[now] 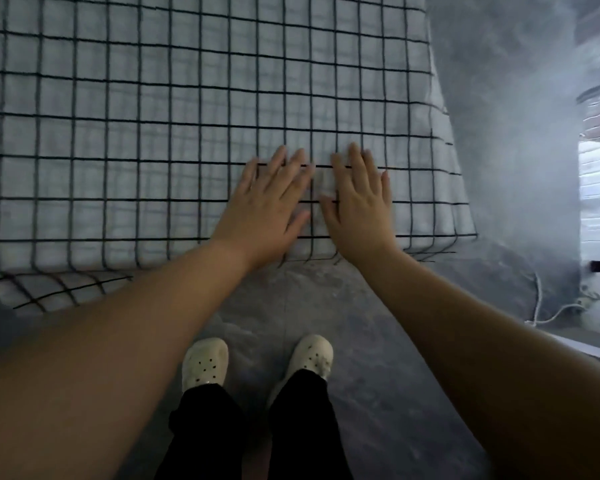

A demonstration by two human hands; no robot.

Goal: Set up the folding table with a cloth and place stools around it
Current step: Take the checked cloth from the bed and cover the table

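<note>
The cloth (174, 126), pale with a dark grid, fills the upper left and middle of the frame, spread over the desk so fully that no bare top shows. Its near edge hangs over the desk's front and droops in a loose fold at lower left; its right edge falls away toward the floor at the right of the frame. The step in hand looks like smoothing the cloth flat, so the spreading is largely done and the stools are yet to come; none shows anywhere in the frame.

The left hand (271, 209) and right hand (361, 206) lie side by side, just apart, at the cloth's near edge right of centre. Both are wide, palms down, fingers splayed and pointing away from the body, holding nothing. Both forearms reach in from the lower corners, nearly straight. The fingertips are blurred, so I cannot tell how firmly they press.

Next, I judge, comes a sweep outward to take out the slack, then squaring the overhang at the drooping lower-left fold.

Below the hands, two pale shoes (205, 363) stand on the grey floor (378, 375) close to the desk.
</note>
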